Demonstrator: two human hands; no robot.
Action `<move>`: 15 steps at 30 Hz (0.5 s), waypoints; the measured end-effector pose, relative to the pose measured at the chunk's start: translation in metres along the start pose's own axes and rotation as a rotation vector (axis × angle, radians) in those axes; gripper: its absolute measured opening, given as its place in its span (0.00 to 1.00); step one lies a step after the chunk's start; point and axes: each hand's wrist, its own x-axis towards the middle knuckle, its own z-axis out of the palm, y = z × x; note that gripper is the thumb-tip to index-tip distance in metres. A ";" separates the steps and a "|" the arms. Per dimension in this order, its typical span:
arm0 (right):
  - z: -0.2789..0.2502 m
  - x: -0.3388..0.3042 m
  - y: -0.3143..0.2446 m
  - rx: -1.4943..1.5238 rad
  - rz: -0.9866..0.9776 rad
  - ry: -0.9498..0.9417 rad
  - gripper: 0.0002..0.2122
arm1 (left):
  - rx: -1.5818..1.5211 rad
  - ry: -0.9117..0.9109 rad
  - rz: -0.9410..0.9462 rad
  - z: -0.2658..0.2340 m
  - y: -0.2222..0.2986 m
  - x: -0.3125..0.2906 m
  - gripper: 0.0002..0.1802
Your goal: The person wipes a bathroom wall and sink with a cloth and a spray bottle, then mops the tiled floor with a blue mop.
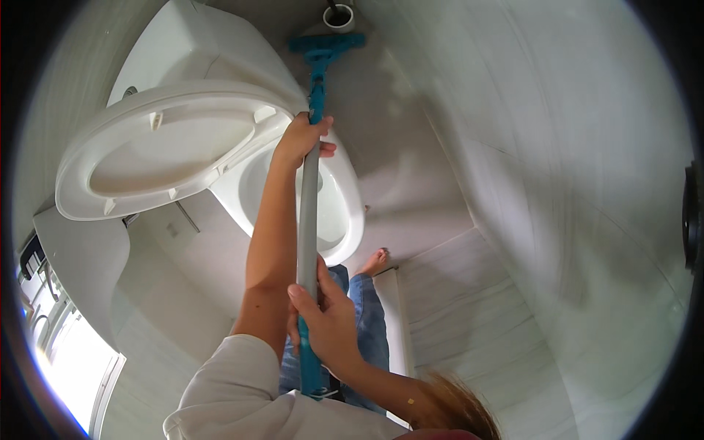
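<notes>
A long-handled floor squeegee (309, 213) with a grey pole, teal ends and a wide teal T-shaped head runs from near my body to the far floor. My left hand (302, 139) is closed round the pole close to the head, some fingertips showing on its right side. Nearer my body, my right hand (331, 323) wraps round the pole just above its teal lower end. The head (327, 45) is at the far floor, in front of a small white pot. Under the pole is a white toilet bowl (345, 191), its seat and lid (176, 150) raised.
The white pot (339, 17) has a dark handle standing in it. A pale tiled wall (528, 132) rises on the right. At lower left are a white basin-like edge (88, 257) and a bright window (81, 367). My bare foot (375, 261) stands beside the toilet, near a raised ledge (396, 315).
</notes>
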 end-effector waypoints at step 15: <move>-0.007 -0.054 -0.025 -0.277 0.067 0.071 0.32 | 0.127 -0.055 -0.160 0.037 -0.045 -0.013 0.24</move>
